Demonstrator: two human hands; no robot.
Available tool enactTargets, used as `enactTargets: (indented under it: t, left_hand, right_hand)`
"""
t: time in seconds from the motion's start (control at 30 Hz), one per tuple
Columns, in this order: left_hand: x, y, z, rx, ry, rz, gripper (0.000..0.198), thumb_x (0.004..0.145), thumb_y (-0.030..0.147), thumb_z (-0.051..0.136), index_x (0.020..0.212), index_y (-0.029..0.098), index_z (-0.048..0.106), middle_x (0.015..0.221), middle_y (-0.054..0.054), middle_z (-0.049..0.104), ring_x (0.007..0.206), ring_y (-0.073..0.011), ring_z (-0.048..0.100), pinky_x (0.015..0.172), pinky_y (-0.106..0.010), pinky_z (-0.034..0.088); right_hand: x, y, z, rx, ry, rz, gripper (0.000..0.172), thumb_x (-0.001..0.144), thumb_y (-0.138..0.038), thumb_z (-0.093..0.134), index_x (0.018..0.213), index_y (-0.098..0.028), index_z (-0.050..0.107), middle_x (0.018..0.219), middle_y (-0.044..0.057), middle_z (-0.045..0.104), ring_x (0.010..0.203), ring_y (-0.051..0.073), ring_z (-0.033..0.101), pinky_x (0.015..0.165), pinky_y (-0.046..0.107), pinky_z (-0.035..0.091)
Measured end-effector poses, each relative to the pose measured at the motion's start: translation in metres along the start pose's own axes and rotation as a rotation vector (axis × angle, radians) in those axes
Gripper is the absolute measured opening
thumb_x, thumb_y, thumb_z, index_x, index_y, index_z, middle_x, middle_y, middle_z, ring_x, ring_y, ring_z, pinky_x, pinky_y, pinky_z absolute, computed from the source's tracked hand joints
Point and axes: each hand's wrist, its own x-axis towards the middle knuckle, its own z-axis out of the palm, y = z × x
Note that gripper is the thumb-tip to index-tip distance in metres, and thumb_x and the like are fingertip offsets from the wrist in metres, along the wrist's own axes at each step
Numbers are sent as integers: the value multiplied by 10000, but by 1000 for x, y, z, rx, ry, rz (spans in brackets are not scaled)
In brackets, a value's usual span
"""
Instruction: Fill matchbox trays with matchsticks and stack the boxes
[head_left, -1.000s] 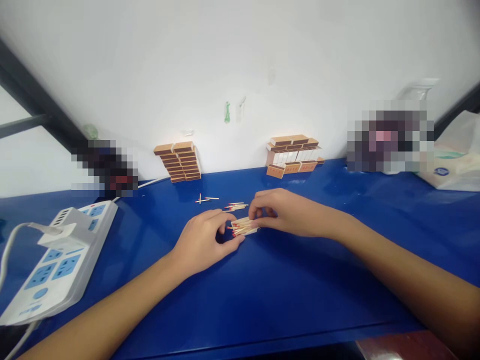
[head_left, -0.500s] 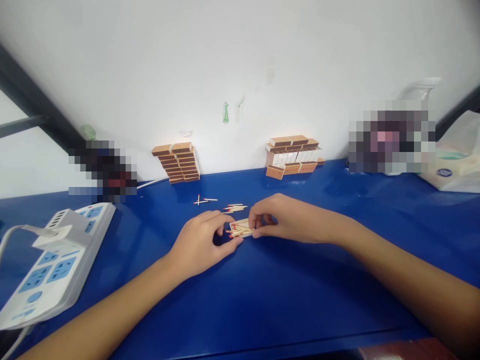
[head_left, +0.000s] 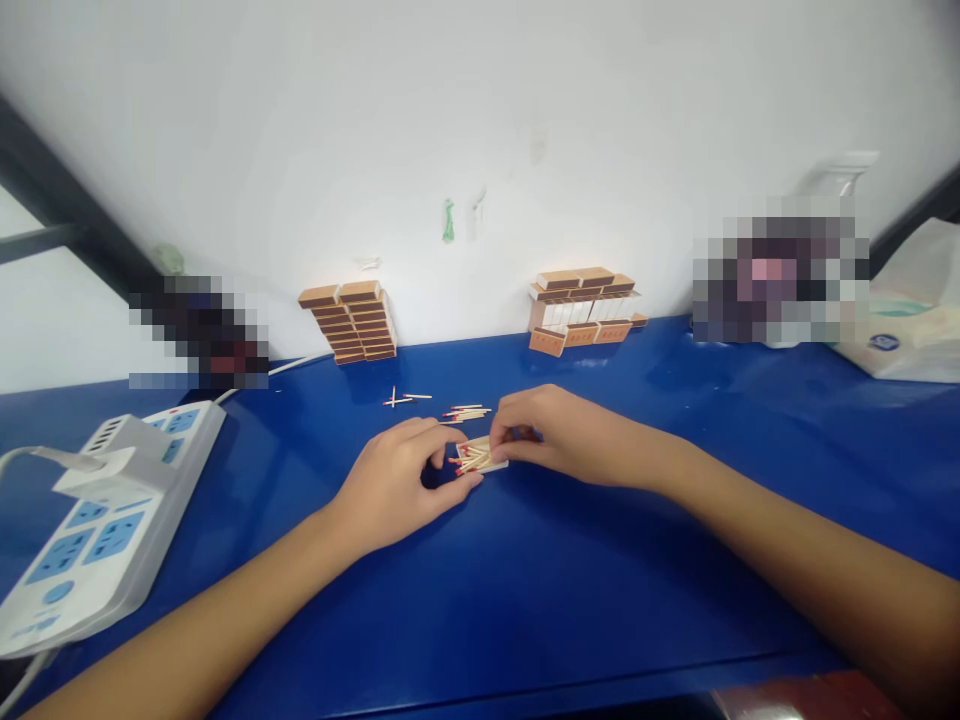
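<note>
A small matchbox tray (head_left: pixel 500 464) lies on the blue table with several red-tipped matches (head_left: pixel 472 459) heaped in it, some poking past its left end. My left hand (head_left: pixel 401 485) grips the tray's left end, thumb on the near side and forefinger on the far side. Over the right part of the tray, my right hand (head_left: pixel 538 430) has its fingertips pinched together at the matches; what is between them is hidden. Just behind the tray lies a loose bunch of matches (head_left: pixel 469 413). A few more matches (head_left: pixel 405 398) are scattered farther left.
Two stacks of matchboxes stand against the wall, a left stack (head_left: pixel 352 325) and a right stack (head_left: pixel 583 310). A white power strip (head_left: pixel 142 560) with a plugged-in charger (head_left: pixel 116 480) lies at left. A tissue pack (head_left: pixel 900 340) sits at far right. Two blurred-out patches flank the stacks.
My right fingertips have shifted slightly left and up over the tray, and more of its near right corner shows. My left hand keeps its grip. The whole view has moved a little.
</note>
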Motion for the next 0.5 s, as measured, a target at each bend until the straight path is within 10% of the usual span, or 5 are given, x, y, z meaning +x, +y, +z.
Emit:
enactTargets:
  t: [0.5]
  left_hand:
    - [-1,2,-1,-11,-4,-2,264,912,409,717,1092,216,708,800,6,627,747,-158,571,694,-307,457]
  right_hand:
    - [1,-5,8,-49,45,24,208,973,-328,672,827,-180,656,831,7,637,711,126,521,650,273,352]
